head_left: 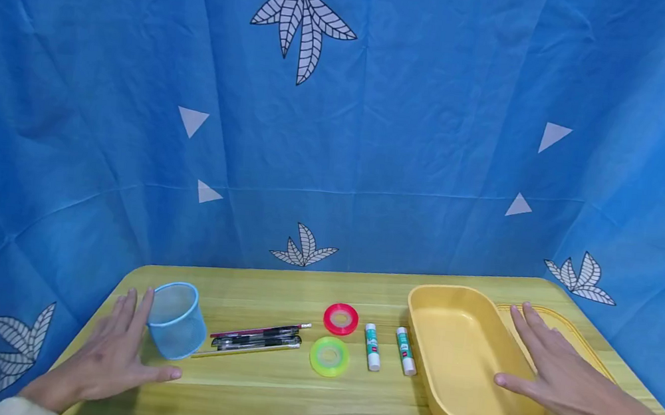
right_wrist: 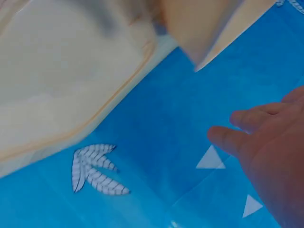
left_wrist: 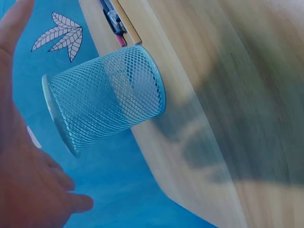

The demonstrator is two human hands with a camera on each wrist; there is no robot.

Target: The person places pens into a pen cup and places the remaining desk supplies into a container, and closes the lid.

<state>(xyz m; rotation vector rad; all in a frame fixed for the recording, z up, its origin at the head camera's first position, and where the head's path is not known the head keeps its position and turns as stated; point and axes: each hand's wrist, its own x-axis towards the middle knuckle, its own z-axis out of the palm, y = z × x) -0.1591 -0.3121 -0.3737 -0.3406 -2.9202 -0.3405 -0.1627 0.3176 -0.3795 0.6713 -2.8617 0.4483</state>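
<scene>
My left hand (head_left: 114, 350) hovers with spread fingers beside a light blue mesh pen cup (head_left: 178, 329), which stands upright at the table's left. In the left wrist view the thumb and fingers reach past the cup (left_wrist: 104, 95) without gripping it. Over the right side of a yellow plastic box (head_left: 457, 353) hangs my right hand (head_left: 563, 377), fingers extended and holding nothing. A yellow lid (head_left: 586, 345) lies on the table, partly hidden by the box and that hand. In the right wrist view, the fingers (right_wrist: 228, 140) show against the blue cloth.
Several pens and pencils (head_left: 256, 339) lie in a bunch right of the cup. Farther right are a red tape roll (head_left: 341, 319), a green tape roll (head_left: 329, 357) and two glue sticks (head_left: 372, 347). Blue patterned cloth (head_left: 363, 137) hangs behind the wooden table (head_left: 266, 401).
</scene>
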